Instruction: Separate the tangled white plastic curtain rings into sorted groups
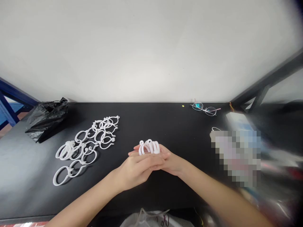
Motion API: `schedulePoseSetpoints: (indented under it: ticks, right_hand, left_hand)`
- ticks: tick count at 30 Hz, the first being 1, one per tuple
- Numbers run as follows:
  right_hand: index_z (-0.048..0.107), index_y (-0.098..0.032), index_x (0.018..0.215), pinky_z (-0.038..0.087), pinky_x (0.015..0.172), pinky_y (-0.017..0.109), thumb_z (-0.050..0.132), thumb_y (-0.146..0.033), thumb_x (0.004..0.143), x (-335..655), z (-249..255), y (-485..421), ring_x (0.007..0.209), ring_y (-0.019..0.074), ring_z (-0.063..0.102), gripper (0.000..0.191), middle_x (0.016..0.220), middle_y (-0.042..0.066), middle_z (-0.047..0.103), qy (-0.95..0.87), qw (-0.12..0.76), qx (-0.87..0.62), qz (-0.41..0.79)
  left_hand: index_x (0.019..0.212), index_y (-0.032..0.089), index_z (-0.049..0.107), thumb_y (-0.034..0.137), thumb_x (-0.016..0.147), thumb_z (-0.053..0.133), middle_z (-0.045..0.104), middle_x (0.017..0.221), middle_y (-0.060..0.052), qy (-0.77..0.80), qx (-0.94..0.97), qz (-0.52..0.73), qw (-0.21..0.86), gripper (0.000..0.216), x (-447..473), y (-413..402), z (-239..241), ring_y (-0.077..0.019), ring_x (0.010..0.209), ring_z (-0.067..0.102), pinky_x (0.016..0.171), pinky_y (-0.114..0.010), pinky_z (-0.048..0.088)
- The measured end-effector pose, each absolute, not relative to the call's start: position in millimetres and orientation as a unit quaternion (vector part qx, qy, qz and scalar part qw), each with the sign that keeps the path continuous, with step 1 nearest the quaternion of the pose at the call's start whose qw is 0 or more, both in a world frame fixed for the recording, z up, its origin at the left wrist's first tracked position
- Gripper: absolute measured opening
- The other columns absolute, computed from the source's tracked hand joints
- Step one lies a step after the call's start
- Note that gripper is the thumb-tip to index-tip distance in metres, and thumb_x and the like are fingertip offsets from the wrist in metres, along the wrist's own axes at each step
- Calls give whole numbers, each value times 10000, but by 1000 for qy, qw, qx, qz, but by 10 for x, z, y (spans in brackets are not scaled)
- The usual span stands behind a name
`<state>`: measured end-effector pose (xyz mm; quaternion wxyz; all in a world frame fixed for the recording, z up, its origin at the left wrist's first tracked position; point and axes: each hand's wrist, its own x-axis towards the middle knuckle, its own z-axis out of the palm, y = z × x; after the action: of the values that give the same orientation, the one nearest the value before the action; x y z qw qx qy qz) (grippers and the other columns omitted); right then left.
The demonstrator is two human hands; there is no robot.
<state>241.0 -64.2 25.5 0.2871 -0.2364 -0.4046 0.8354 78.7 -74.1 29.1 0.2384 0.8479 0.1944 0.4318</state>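
Note:
Several white plastic curtain rings point(155, 146) with small round eyelets are gathered together between my two hands, above the black table. My left hand point(139, 167) is closed over their near side, its fingers reaching across toward the right. Behind and beneath it, my right hand point(169, 160) cups the same bunch, with its fingertips showing past the rings on the left. The lower parts of the rings are hidden by my fingers. To the left, more white curtain rings point(89, 156) lie in a loose, overlapping spread on the table.
A crumpled black plastic bag point(48, 116) lies at the table's far left. Eyeglasses point(204, 108) rest near the wall. On the right are a blue-and-white pack point(243, 126) and a pixelated item point(234, 157). The black table point(151, 123) meets a pale wall point(151, 50).

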Motion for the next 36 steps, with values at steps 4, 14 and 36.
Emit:
schedulePoseSetpoints:
  ticks: [4, 14, 36]
  right_hand:
    - [534, -244, 1336, 353, 1139, 490, 904, -271, 615, 2486, 209, -596, 1307, 286, 530, 810, 1377, 118, 586, -437, 297, -163, 833]
    - [636, -156, 1242, 463, 1045, 455, 792, -353, 771, 2600, 423, -536, 1182, 286, 623, 534, 1165, 132, 691, -478, 276, -251, 795]
    - [610, -213, 1175, 535, 871, 357, 555, -449, 933, 2590, 340, -431, 1038, 207, 665, 343, 1197, 95, 674, -523, 324, -398, 680]
  left_hand:
    - [1219, 172, 571, -66, 849, 502, 699, 1237, -106, 167, 840, 405, 321, 445, 799, -774, 364, -197, 1146, 665, 992, -296, 536]
    - [1091, 182, 642, -57, 800, 475, 759, 934, -73, 179, 825, 386, 372, 412, 835, -803, 362, -181, 801, 713, 687, -270, 558]
    - [950, 162, 610, 211, 950, 516, 646, 966, -63, 345, 634, 382, 578, 106, 863, -736, 211, -155, 809, 704, 579, -223, 632]
